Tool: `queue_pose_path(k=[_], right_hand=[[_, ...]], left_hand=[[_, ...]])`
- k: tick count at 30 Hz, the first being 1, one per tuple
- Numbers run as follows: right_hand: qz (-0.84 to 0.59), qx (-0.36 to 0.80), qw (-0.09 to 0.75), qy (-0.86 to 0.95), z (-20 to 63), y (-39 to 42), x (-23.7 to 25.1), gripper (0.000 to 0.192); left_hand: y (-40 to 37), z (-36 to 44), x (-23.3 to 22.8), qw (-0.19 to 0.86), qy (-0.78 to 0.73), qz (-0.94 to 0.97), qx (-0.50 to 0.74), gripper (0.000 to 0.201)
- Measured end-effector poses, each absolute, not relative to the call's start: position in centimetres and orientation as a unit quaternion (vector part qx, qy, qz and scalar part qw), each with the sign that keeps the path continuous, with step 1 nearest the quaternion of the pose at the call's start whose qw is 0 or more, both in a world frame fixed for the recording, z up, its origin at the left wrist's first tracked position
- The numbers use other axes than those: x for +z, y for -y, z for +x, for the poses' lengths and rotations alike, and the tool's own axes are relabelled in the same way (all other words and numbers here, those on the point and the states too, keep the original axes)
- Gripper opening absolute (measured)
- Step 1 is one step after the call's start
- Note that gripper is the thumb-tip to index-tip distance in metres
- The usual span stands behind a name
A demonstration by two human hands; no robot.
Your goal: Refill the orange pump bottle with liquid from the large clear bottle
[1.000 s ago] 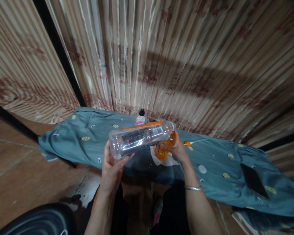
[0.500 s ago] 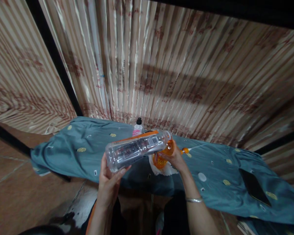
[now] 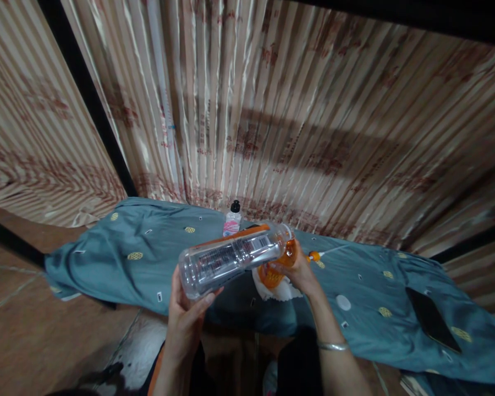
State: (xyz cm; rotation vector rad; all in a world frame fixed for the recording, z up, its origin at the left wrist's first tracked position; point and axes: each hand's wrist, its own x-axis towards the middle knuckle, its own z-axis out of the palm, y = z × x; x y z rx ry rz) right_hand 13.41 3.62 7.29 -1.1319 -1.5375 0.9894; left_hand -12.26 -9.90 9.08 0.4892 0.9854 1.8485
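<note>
My left hand (image 3: 190,308) grips the base of a clear plastic bottle (image 3: 235,256) with an orange-edged label, tilted so its neck points right and slightly up. At the bottle's mouth, my right hand (image 3: 295,269) is closed around an orange bottle (image 3: 272,276). The clear bottle's neck overlaps the orange bottle's top; whether they touch I cannot tell. Under the orange bottle lies a white tissue (image 3: 287,291). An orange pump head (image 3: 314,256) with a thin pale tube lies just to the right of my right hand.
Behind the clear bottle stands a small bottle with a black cap (image 3: 232,217). A white round cap (image 3: 343,302) and a dark phone (image 3: 432,319) lie on the right of the teal cloth (image 3: 107,269). A striped curtain (image 3: 272,110) hangs behind, with a black post (image 3: 86,99) at left.
Both hands and bottles sit very slightly lower and farther right in view. My hold on each bottle is the same, and the clear bottle stays tilted.
</note>
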Motion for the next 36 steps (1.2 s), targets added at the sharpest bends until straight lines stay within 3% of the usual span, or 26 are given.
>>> queue_pose_path(k=[6, 17, 36], right_hand=[[-0.469, 0.393, 0.474, 0.633, 13.3, -3.6, 7.4, 0.103], [-0.465, 0.400, 0.477, 0.630, 13.0, -3.3, 8.2, 0.083], [-0.467, 0.395, 0.471, 0.635, 13.2, -3.8, 7.7, 0.095]], left_hand=[[10.4, -11.8, 9.9, 0.466, -0.408, 0.206, 0.758, 0.087], [10.8, -11.3, 10.8, 0.453, -0.416, 0.197, 0.764, 0.089], [10.6, -11.9, 10.1, 0.460, -0.403, 0.216, 0.762, 0.094]])
